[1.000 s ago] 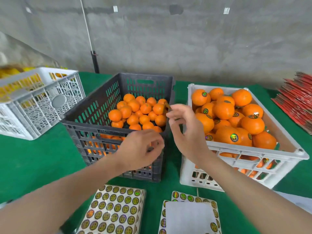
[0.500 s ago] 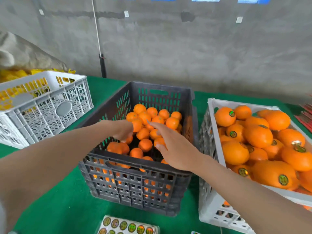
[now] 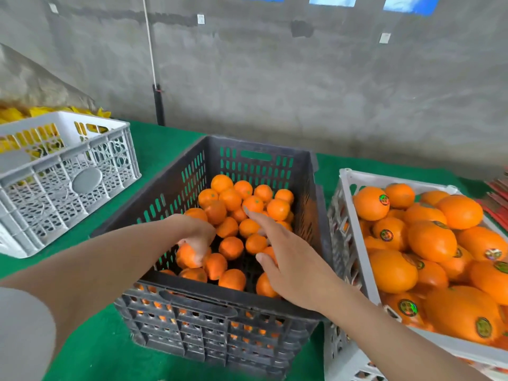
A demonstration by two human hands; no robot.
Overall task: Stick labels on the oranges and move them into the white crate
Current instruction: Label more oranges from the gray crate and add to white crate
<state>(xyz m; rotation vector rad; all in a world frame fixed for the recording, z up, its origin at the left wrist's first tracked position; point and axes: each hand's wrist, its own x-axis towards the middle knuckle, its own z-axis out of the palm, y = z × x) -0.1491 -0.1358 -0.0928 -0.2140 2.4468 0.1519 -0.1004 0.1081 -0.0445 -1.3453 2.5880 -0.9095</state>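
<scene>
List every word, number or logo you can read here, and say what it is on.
Nothing here reads as text.
Round stickers on the oranges in the white crate: print too blurred to read.
White tags on the wall: too small to tell.
Round plate on the grey crate: looks blank.

Left hand (image 3: 196, 235) has reached down into the dark slatted plastic crate (image 3: 220, 325), now gripping a small round orange (image 3: 184, 257); right hand (image 3: 288, 259) has spread flat just beside it.
</scene>
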